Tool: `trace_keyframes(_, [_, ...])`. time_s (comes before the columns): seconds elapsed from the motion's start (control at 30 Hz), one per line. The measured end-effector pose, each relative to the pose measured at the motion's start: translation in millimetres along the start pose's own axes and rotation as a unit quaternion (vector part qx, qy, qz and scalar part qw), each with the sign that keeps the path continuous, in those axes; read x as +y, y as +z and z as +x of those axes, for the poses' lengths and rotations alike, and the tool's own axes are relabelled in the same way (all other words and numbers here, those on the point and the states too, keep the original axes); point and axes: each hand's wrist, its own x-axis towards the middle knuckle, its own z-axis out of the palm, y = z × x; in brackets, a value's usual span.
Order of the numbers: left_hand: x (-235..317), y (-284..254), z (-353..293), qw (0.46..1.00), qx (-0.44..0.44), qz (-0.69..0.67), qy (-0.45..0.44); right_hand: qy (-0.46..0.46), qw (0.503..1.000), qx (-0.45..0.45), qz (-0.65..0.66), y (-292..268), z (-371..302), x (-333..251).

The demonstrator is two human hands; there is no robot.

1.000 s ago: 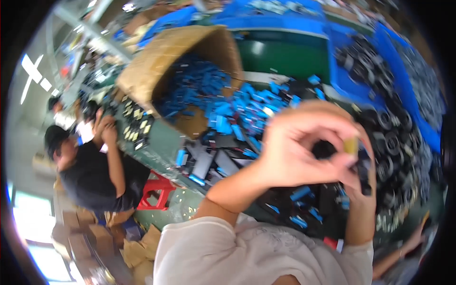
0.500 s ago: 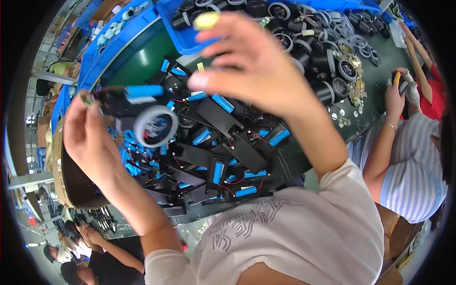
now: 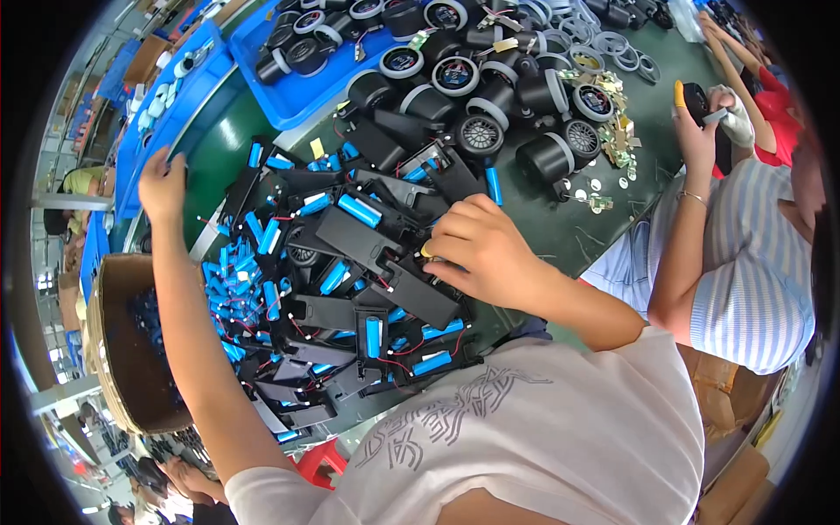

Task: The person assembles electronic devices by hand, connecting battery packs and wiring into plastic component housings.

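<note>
At the far left, my left hand (image 3: pixel 163 188) is beside the blue tray's edge, its fingers loosely bent and apart, with nothing visible in them. My right hand (image 3: pixel 481 249) reaches into the heap of black plastic housings (image 3: pixel 367 241), fingertips pinched together at a housing's edge. A yellow cover shows at one of its fingertips. What the pinch holds is hidden by the fingers. Blue cylindrical batteries (image 3: pixel 360 211) with thin red wires lie on and among the housings. A denser pile of blue batteries (image 3: pixel 236 267) sits left of the heap.
Black round units with grey rings (image 3: pixel 455 75) crowd the back, some in a blue tray (image 3: pixel 302 114). Loose grey rings (image 3: pixel 610 43) and small circuit boards (image 3: pixel 621 131) lie right of them. A cardboard box (image 3: pixel 109 350) stands at left. A co-worker's hands (image 3: pixel 700 122) work at right.
The circuit board, battery and ringed round part that hung from my left hand are gone from it; that hand is farther left. My right hand came down from above onto the housings.
</note>
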Motion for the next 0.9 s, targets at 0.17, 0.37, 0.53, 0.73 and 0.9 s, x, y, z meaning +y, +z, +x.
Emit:
trace_keyframes(0.17, [203,39,-80,0.946,-0.202,-0.161,0.195,0.059,0.991,-0.035,-0.118,9,-9,4])
trace_keyframes(0.37, [259,87,-108,0.91,-0.247,-0.109,0.314,0.084,0.994,0.064,-0.025,8,-19,-3])
trace_keyframes(0.53, [266,140,-83,0.922,-0.256,-0.15,0.248,0.08,0.987,0.075,-0.115,-5,-31,-1])
trace_keyframes(0.73, [273,187,-58,0.952,-0.127,-0.059,0.272,0.147,0.968,0.179,-0.096,-12,-34,11])
trace_keyframes(0.9, [278,172,-54,0.946,-0.191,-0.126,0.228,0.255,0.922,0.274,0.103,-27,-36,25])
